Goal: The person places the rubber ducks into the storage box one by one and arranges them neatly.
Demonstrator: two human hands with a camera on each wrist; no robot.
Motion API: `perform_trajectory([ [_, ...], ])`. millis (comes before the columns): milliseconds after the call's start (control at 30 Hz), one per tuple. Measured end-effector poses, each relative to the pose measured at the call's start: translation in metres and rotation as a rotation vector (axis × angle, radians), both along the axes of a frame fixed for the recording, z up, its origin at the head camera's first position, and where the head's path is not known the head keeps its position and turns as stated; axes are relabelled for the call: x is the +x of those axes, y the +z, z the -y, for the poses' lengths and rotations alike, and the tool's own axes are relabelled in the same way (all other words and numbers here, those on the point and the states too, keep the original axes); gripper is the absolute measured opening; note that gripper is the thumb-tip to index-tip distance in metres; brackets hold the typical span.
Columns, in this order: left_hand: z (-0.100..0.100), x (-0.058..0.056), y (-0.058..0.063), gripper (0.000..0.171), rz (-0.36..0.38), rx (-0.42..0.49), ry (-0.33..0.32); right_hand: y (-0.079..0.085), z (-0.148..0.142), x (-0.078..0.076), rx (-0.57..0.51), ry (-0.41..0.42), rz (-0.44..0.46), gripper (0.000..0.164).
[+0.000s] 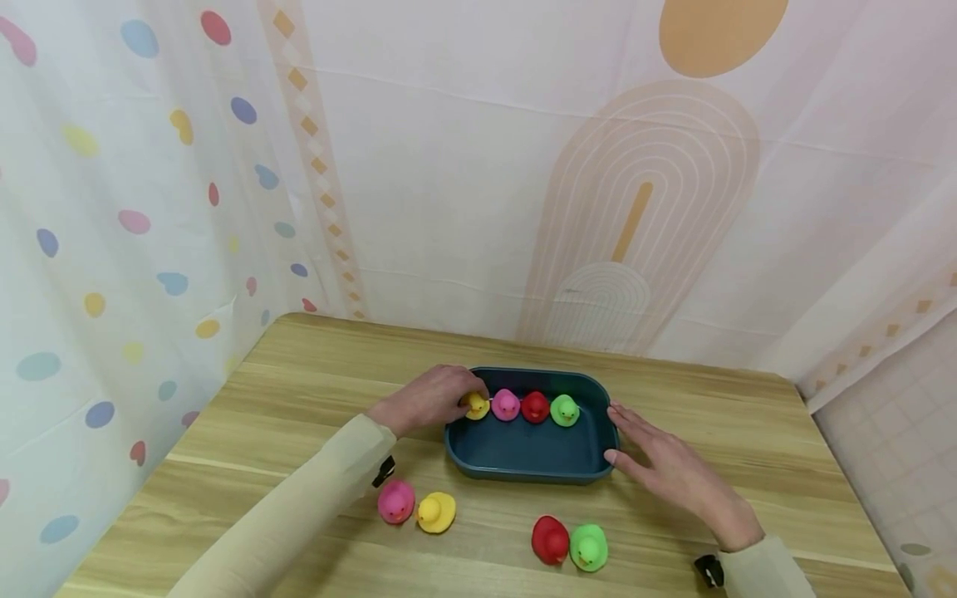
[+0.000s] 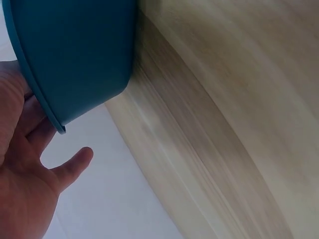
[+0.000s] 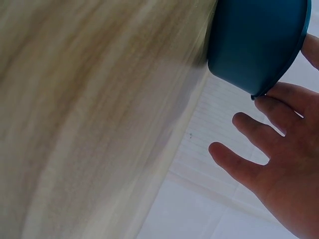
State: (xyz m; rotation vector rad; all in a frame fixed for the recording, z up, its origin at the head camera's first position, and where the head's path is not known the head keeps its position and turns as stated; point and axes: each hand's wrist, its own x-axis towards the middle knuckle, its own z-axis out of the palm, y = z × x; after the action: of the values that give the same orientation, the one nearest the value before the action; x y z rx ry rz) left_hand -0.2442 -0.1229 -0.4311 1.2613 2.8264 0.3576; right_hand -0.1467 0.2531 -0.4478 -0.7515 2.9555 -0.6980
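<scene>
A dark teal tray (image 1: pixel 531 477) holds a row of small toy ducks along its far side. From the left they are a yellow duck (image 1: pixel 477 407), a pink duck (image 1: pixel 506 405), a red duck (image 1: pixel 535 407) and a green duck (image 1: pixel 565 410). Reaching over the tray's left rim, my left hand (image 1: pixel 437 397) has its fingers curled at the yellow duck and pinches it; the tray wall hides those fingertips in the left wrist view. My right hand (image 1: pixel 673 465) rests its fairly straight, spread fingers against the tray's right rim, also visible in the right wrist view.
On the wooden table (image 1: pixel 336 365), nearer than the tray, a pink duck (image 1: pixel 396 502) sits beside a yellow duck (image 1: pixel 436 512). Further right, a red duck (image 1: pixel 550 541) touches a green duck (image 1: pixel 589 548). A patterned curtain (image 1: pixel 449 166) hangs behind the table.
</scene>
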Motion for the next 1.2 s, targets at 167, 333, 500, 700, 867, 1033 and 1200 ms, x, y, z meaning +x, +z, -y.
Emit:
perform_trajectory([
  [167,-0.001,-0.002,0.0,0.02,0.017,-0.018,0.011,0.0,0.001,-0.001,0.001,0.002,-0.002,0.068],
  [333,-0.001,-0.001,0.0,0.02,0.037,-0.016,0.015,-0.001,0.001,-0.001,-0.002,-0.001,0.01,0.068],
  [500,-0.001,0.0,0.0,0.022,0.072,0.022,0.012,0.0,0.001,-0.001,0.002,-0.002,0.016,0.068],
  [700,0.005,0.007,0.001,0.024,0.076,0.11,0.014,0.0,0.001,0.0,0.002,-0.002,0.02,0.068],
  [867,0.013,0.017,0.004,0.023,0.051,0.189,0.03,0.001,0.001,0.0,-0.003,-0.004,0.022,0.068],
  [1033,0.023,0.027,0.006,0.021,0.045,0.249,0.051,0.0,0.0,0.0,-0.001,-0.006,0.016,0.068],
  [1200,0.034,0.039,0.008,0.023,0.079,0.292,0.075,-0.001,-0.001,0.0,0.001,-0.008,0.011,0.069],
])
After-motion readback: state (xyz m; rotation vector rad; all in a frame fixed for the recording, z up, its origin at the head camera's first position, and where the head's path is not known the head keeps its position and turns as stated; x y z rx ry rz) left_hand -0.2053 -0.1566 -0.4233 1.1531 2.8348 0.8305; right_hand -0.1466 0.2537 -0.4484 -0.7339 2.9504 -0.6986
